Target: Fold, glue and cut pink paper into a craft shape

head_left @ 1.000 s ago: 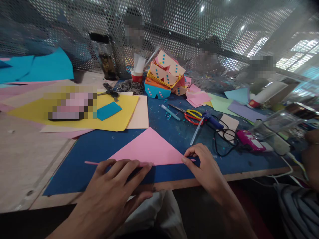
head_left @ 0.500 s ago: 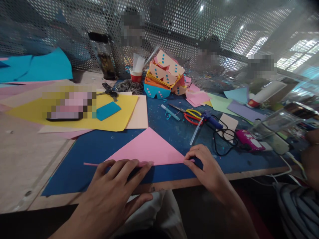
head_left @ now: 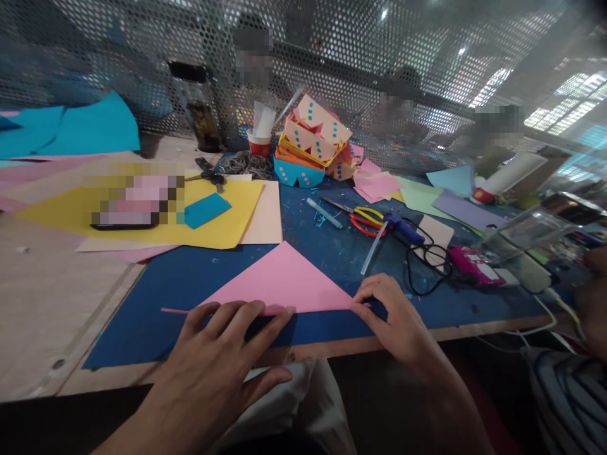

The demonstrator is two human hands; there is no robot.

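A pink paper triangle (head_left: pixel 279 278) lies on the blue table mat with its point facing away from me. Its near edge looks folded or rolled into a narrow strip, and a thin end sticks out on the left. Across the left half of that edge my left hand (head_left: pixel 213 354) rests palm down, fingers stretched and thumb apart, fingertips on the paper. At the right corner my right hand (head_left: pixel 391 316) pinches the paper's end between thumb and fingers. What lies beneath my left fingers is hidden.
Beyond the triangle lie a glue stick (head_left: pixel 374 248), scissors (head_left: pixel 367 221), a blue glue gun (head_left: pixel 403 229) and its cable. Yellow paper (head_left: pixel 227 227) sits left. Folded paper pieces (head_left: pixel 308 145) are stacked at the back, near a bottle (head_left: pixel 199 114). A person's striped sleeve (head_left: pixel 569 392) is at right.
The view has shifted very slightly. Both hands keep nearly the same places on the pink paper, the right pinch still at its corner.
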